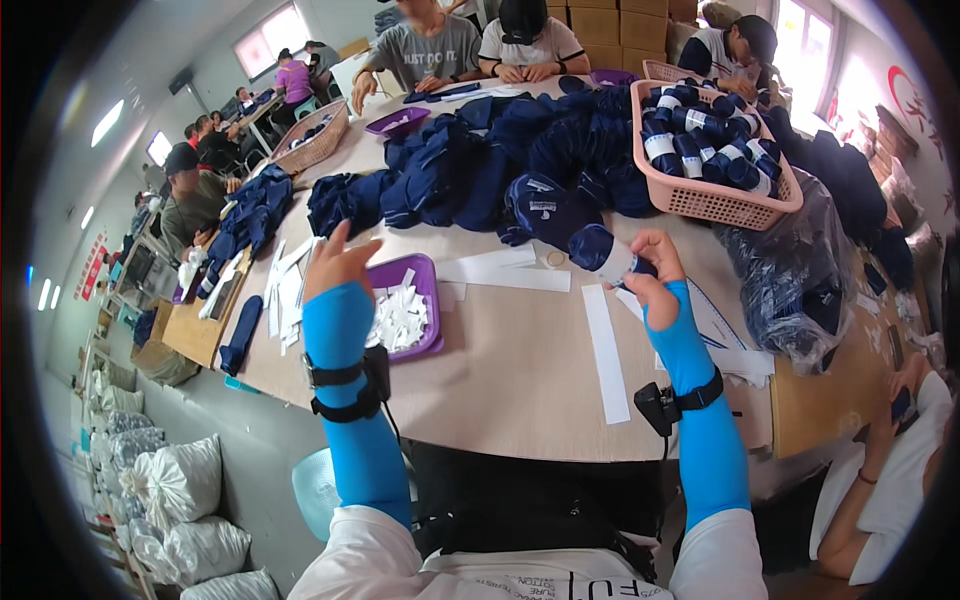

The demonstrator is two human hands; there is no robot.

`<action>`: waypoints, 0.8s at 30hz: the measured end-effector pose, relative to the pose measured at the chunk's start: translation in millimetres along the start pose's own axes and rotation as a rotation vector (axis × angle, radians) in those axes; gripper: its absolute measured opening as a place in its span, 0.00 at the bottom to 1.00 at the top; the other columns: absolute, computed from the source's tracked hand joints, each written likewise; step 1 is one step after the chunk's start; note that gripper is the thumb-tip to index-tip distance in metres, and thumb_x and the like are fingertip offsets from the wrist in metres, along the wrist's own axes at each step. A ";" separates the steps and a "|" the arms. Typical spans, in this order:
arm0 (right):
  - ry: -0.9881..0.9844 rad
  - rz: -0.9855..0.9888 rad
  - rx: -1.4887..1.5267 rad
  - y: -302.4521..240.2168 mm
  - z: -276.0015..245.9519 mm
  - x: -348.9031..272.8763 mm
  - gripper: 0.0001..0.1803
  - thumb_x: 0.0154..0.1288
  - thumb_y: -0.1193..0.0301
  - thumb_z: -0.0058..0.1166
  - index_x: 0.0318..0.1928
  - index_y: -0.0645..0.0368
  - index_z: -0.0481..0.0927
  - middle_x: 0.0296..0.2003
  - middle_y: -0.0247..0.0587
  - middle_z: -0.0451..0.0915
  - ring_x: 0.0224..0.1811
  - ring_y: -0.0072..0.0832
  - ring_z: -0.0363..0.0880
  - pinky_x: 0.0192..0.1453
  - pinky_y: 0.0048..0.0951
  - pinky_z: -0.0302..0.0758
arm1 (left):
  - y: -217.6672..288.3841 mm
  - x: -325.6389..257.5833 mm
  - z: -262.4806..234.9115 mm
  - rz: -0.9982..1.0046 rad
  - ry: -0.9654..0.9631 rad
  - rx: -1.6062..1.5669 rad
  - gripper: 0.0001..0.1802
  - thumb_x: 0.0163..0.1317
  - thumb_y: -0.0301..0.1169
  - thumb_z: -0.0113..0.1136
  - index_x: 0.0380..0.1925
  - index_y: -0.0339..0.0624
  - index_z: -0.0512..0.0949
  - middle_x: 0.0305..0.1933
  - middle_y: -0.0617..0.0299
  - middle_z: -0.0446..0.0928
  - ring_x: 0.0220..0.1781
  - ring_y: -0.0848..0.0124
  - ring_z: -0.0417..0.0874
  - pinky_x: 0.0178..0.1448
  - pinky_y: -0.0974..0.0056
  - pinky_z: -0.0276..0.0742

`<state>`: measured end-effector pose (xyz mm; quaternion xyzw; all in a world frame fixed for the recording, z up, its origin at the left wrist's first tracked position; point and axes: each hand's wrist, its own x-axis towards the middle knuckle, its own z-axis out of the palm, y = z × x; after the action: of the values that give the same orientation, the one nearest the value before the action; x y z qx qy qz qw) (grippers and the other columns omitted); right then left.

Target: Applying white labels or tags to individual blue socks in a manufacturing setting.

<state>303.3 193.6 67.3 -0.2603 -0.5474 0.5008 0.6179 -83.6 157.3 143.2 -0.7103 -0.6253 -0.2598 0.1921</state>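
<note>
1. Navy roll [597, 250] with a white band sits in my right hand [655, 272], fingers closed around its banded end, held just above the table [510, 380] near the far side of my reach.
2. Band looks wrapped round the roll; whether its end is stuck down I cannot tell.
3. Left hand [338, 262] is raised over the purple tray [428, 300], fingers spread apart, holding nothing.
4. Tray holds a loose heap of small white labels [398, 320]; supply looks ample.
5. White paper strips [605, 350] lie flat on the table between tray and right hand, several unused.
6. Done so far, by my judgement: pink basket [710, 200] beyond my right hand is well filled with banded rolls, stacked close.
7. Left to do, by my judgement: large navy pile [470, 170] across the table middle shows no bands, so much work remains.
8. Clear bag [790, 270] of dark goods hangs at the table's right edge, under the basket; contents unbanded as far as I can see.
9. Other people sit at the far end, hands at their own work.
</note>
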 end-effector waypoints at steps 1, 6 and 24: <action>-0.005 -0.004 0.013 4.1 1.6 1.6 0.22 0.54 0.82 0.52 0.51 0.57 0.70 0.44 0.44 0.77 0.43 0.28 0.80 0.47 0.31 0.81 | 22.7 3.8 -13.5 0.056 0.053 -0.061 0.21 0.64 0.17 0.54 0.52 0.47 0.87 0.69 0.45 0.76 0.66 0.45 0.79 0.67 0.53 0.77; 0.057 0.068 0.030 9.9 -12.1 -0.7 0.21 0.51 0.81 0.45 0.49 0.57 0.66 0.51 0.46 0.72 0.51 0.36 0.79 0.58 0.43 0.82 | 131.1 42.0 -55.0 0.478 -0.049 -0.859 0.27 0.58 0.19 0.63 0.60 0.36 0.80 0.64 0.48 0.81 0.66 0.53 0.82 0.67 0.57 0.77; 0.230 0.217 -0.110 6.2 9.0 -4.2 0.23 0.75 0.57 0.59 0.58 0.59 0.71 0.45 0.34 0.73 0.48 0.23 0.76 0.57 0.42 0.84 | 197.5 -68.8 -71.1 -0.036 -1.742 -2.864 0.25 0.73 0.35 0.61 0.66 0.38 0.73 0.68 0.49 0.75 0.67 0.61 0.78 0.67 0.58 0.77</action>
<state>293.2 190.0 62.6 -0.4071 -0.4682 0.5007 0.6036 96.7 32.1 167.8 0.2159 -0.1796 0.1389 0.9496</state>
